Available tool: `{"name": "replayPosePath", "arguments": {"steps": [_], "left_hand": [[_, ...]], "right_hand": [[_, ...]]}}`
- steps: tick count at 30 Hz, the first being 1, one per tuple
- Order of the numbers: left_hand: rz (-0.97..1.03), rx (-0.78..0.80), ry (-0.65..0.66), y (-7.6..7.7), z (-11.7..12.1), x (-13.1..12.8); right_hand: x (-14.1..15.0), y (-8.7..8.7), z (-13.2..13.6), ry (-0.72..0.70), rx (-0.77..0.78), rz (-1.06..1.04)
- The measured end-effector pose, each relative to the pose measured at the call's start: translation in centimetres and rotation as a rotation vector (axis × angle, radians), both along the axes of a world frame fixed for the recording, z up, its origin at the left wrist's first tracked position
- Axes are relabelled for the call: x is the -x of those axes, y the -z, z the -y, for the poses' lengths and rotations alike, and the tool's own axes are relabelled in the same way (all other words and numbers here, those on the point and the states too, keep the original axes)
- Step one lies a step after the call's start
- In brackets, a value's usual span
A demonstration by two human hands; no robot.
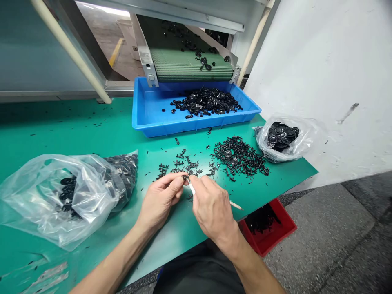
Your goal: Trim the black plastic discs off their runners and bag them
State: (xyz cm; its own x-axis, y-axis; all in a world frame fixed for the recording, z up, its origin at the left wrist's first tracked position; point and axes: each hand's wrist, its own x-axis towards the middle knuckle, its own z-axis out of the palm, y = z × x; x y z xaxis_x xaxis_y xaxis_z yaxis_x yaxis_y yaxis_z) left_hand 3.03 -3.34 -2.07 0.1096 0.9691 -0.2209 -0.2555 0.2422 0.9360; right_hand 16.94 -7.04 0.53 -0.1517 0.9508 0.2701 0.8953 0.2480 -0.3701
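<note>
Fiddly close-up work here: the left hand [161,200] has its thumb and forefinger pinched on a small black ring-shaped part [185,178], right at the fingertips, with the other fingers curled in. The right hand [212,206] is closed around a thin pale pointed stick [235,205], one end up by the ring, the other poking out past the little finger. Just ahead of the fingers, a spread of spiky black plastic sprues [239,157] covers the green work mat [92,122]. Further past the fingertips, a blue plastic tray [196,130] holds a heap of round black-and-silver parts [205,102], right under the end of a green conveyor belt [191,67] with more parts on it. So far, that's the pile in the tray — but there's plenty around: a big clear plastic bag [45,196] of black parts left of the fingers, a smaller clear plastic bag [306,136] off to the right.
</note>
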Motion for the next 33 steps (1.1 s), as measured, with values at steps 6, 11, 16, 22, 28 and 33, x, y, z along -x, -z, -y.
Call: {"name": "replayPosePath", "arguments": {"steps": [6,11,16,22,28,33], "left_hand": [[-0.333,-0.135,-0.05,-0.2,0.2,0.3],[-0.471,-0.355,-0.005,-0.3,-0.3,0.7],[-0.553,-0.436,0.129,-0.6,-1.1,0.5],[-0.508,-0.226,0.125,-0.5,-1.3,0.7],[0.246,-0.067,-0.172,-2.4,-2.6,2.5],[0.486,-0.049,-0.343,-4.0,-3.2,4.2]], "right_hand": [[0.5,-0.2,0.1,0.013,0.107,0.016],[-1.0,0.1,-0.6,-0.051,0.212,-0.175],[-2.4,1.4,-2.3,-0.134,0.471,-0.542],[-3.6,2.2,-3.0,0.032,0.397,-0.384],[-3.2,1.7,-2.9,-0.002,0.287,-0.288],[-0.1,1.2,-4.2,-0.159,0.243,-0.159]]}}
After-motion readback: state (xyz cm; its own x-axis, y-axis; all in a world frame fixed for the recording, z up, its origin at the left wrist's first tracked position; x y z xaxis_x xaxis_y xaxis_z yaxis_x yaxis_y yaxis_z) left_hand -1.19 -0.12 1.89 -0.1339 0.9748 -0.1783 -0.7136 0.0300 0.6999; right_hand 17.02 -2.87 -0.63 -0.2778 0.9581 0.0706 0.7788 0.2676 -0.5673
